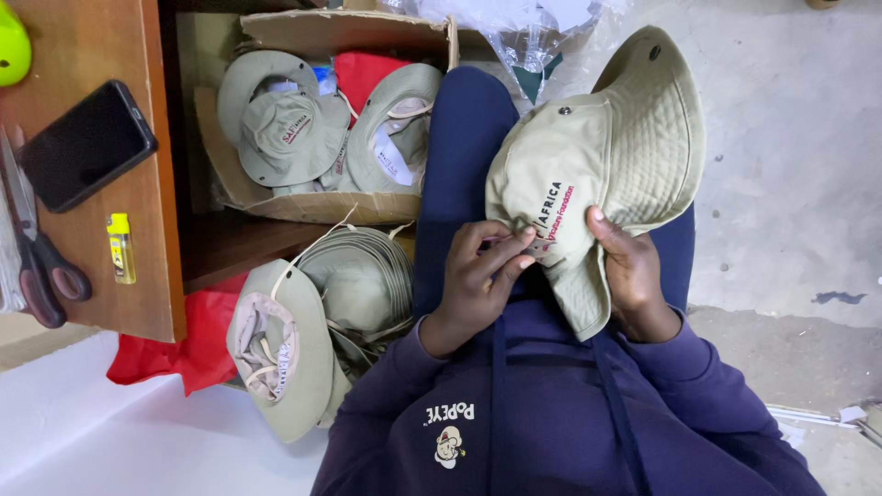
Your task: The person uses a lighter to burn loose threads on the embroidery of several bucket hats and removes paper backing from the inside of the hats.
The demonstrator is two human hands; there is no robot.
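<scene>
Item: 1 khaki bucket hat on our lap; left hand pinches its brim seam, right hand grips the brim edge. We judge inspection or trimming underway; next calls for fine fingertip control.

A wooden surface at the left carries a black phone, a yellow lighter, scissors and a yellow-green object at its edge. On the floor beside it sit an open cardboard box of hats, a stack of khaki hats and red cloth.
</scene>
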